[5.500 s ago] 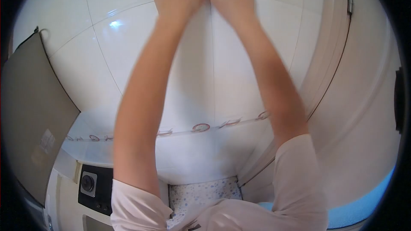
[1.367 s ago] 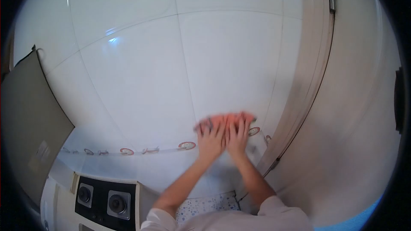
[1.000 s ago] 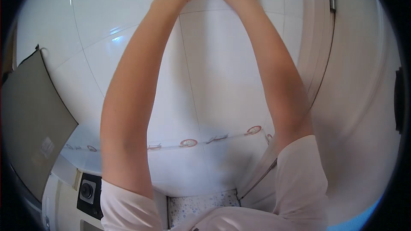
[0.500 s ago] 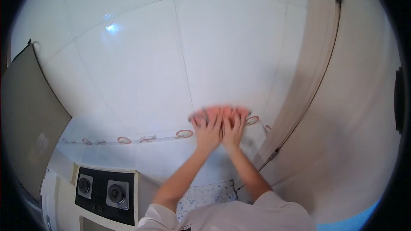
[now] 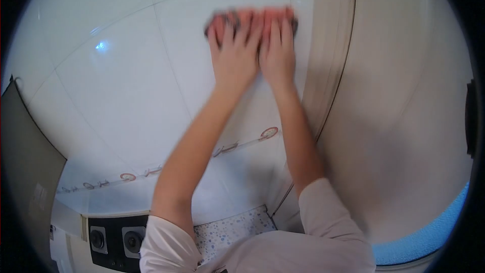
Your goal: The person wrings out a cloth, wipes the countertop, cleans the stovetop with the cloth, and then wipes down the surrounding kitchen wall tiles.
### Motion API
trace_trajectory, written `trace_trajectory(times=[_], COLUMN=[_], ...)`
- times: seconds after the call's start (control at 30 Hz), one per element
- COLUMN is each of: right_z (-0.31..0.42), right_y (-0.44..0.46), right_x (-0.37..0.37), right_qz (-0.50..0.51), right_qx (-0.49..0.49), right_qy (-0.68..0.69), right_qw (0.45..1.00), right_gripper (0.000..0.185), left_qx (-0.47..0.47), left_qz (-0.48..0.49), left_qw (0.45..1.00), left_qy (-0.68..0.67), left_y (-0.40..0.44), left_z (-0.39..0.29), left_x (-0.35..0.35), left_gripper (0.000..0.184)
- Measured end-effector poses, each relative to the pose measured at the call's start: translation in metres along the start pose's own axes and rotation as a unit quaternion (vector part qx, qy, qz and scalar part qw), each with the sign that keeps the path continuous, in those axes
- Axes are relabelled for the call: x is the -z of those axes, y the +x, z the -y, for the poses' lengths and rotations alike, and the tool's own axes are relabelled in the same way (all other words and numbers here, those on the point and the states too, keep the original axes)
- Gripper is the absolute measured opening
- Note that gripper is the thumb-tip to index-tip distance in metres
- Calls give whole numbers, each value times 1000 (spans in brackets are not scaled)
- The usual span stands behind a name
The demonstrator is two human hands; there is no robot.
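A pinkish-red cloth (image 5: 257, 16) with darker edges lies flat against the white tiled wall (image 5: 116, 96), high in the view. Fingers spread, my left hand (image 5: 235, 55) presses on the left part of the cloth. Close beside it, my right hand (image 5: 277, 55) presses on the right part, its fingers stretched upward over the fabric. The cloth's middle is partly covered by the fingers, and its edges are blurred by motion. A decorated border strip (image 5: 227, 149) crosses the wall below both hands.
At the lower left is a black stove top (image 5: 112, 253) with two burners. A grey panel (image 5: 30, 156) stands at the left edge. On the right, a door frame (image 5: 323, 71) meets a pale door (image 5: 394, 121). Speckled stone surface (image 5: 232, 227) shows below.
Since the previous frame both hands and the cloth have moved up the wall from near the border strip. Across the earlier frames they went up and down. The view has turned slightly to the right.
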State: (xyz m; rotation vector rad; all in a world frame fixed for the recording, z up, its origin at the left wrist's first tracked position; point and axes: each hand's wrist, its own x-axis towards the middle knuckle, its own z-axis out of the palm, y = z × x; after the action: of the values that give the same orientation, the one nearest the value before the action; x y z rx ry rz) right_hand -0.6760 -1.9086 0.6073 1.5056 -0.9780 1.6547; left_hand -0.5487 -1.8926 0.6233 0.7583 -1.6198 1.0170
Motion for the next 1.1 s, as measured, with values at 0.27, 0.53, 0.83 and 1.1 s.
trace_trajectory(times=[0.27, 0.53, 0.83, 1.1], right_z=[-19, 4, 58, 135], right_y=[129, -207, -463, -162], right_x=[-15, 23, 60, -46], right_qz=[33, 70, 322, 111], right_qx=[-19, -269, -255, -17], right_qy=[113, 113, 38, 10], right_qw=[993, 954, 911, 994], right_gripper=[59, 51, 53, 69], left_qx=[15, 3, 160, 110], left_qz=[-6, 252, 376, 100], left_qw=[1000, 965, 909, 981], left_qy=[20, -75, -80, 125], left_y=[111, -190, -451, -201], left_z=[10, -66, -92, 91], left_x=[5, -8, 43, 89], left_gripper=[46, 54, 38, 48])
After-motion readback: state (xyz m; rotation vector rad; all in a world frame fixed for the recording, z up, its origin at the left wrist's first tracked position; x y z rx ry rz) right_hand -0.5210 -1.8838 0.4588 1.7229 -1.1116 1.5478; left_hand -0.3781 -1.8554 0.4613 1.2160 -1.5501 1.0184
